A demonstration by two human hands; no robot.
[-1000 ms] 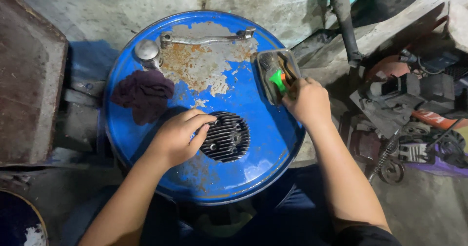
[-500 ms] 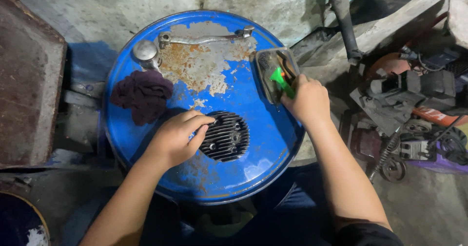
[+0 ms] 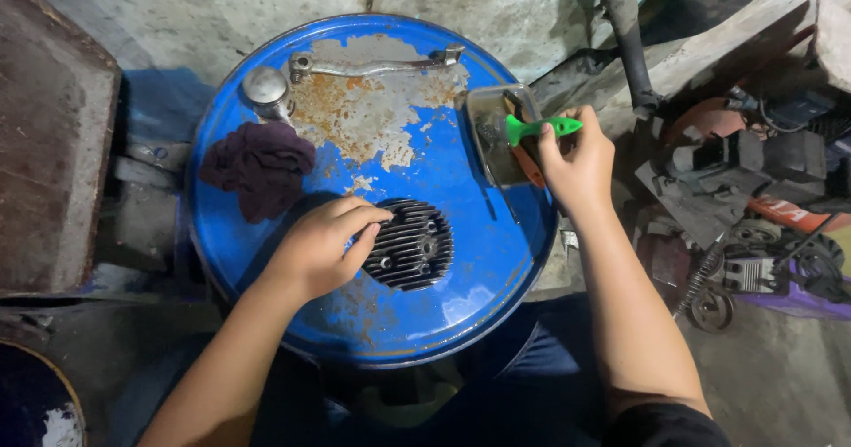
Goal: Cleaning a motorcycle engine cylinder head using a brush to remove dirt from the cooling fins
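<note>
A blue, rust-patched drum lid fills the middle of the head view. On it lies a dark finned metal engine part. My left hand rests on the part's left side, fingers curled over its edge. My right hand grips a green-handled brush and holds it over a small clear rectangular tray at the lid's right rim. An orange tool lies in the tray.
A dark purple rag, a round metal cap and a long metal lever lie on the lid's far side. Engine parts and scrap crowd the floor at right. A rusty metal box stands at left.
My right hand has lifted the green brush out of the tray so its handle now points right. My left hand stays on the finned part.
</note>
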